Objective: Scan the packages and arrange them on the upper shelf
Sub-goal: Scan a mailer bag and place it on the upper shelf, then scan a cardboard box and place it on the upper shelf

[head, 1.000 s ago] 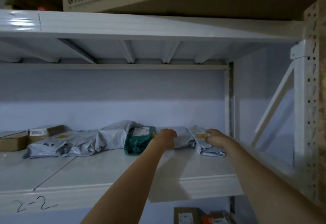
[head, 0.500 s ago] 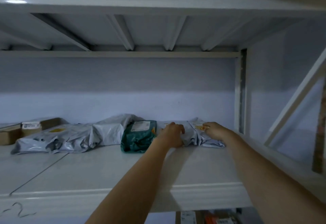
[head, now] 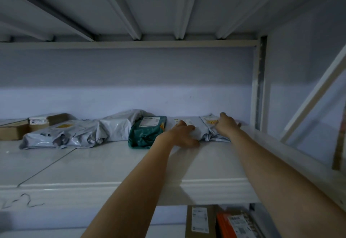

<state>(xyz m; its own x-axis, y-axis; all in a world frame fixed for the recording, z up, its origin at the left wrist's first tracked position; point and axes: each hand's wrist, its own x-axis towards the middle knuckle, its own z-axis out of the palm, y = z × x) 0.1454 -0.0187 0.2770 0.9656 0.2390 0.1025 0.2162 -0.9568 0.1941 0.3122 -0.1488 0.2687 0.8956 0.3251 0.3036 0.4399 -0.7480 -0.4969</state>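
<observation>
Several parcels lie in a row at the back of the white upper shelf (head: 112, 164). A grey mailer (head: 198, 126) sits right of a green mailer (head: 147, 133); my left hand (head: 182, 136) presses on its front edge with fingers spread. At the row's right end lies another grey mailer (head: 212, 135) with a yellow label. My right hand (head: 227, 125) rests flat on top of it, fingers reaching toward the wall. Neither hand grips anything. Both arms reach in over the shelf's front lip.
Left of the green mailer lie crumpled grey mailers (head: 74, 134) and two cardboard boxes (head: 13, 131). A white upright post (head: 259, 84) and diagonal brace (head: 314, 95) close the right side. Below the shelf stand a brown box (head: 200, 221) and an orange box (head: 236, 222).
The view has moved closer and tilted up. My right hand has slid farther back over the rightmost mailer; my left hand has spread its fingers on the mailer beside it.
</observation>
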